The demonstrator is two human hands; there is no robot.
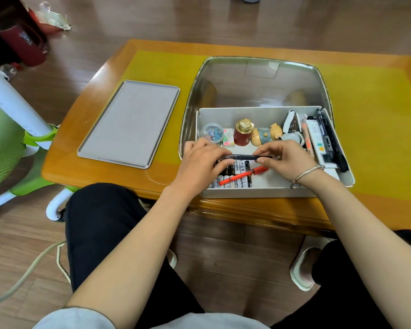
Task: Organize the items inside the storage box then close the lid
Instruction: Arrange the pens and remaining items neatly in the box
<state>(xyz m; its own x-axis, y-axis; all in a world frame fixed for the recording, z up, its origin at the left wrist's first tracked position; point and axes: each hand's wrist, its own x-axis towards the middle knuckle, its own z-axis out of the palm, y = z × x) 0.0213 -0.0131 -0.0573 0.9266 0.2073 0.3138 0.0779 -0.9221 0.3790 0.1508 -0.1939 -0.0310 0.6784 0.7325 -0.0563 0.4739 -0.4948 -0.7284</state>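
Sorting is underway inside the shallow white plastic storage box (266,189) sitting on the yellow-topped wooden bench (152,65). Both hands are holding a slim black pen (246,157) level above the box's near half: the left hand (203,160) is closing its grip round one end, and the right hand (286,160), a thin silver bangle (306,173) at its wrist, is pinching the other end between thumb and fingertips. Directly under the grip a red pen (243,175) is lying slantwise across a row of black-and-white batteries (233,178). Beyond the grip are standing a clear round tub of clips (212,132), a dark red jar with a gold cap (243,132) and a small pig figurine (267,135); to the right of it other pens and markers (328,141) are lining the box's side wall. The flat grey rectangular lid (128,122) is resting on the bench well apart to the left of the grip, so closing is not yet in reach. Judging by the layout, the black pen probably belongs with the pens at the right wall; the next move calls for one hand to release, the other to carry the pen over without knocking the jar or figurine, and then the red pen to follow.
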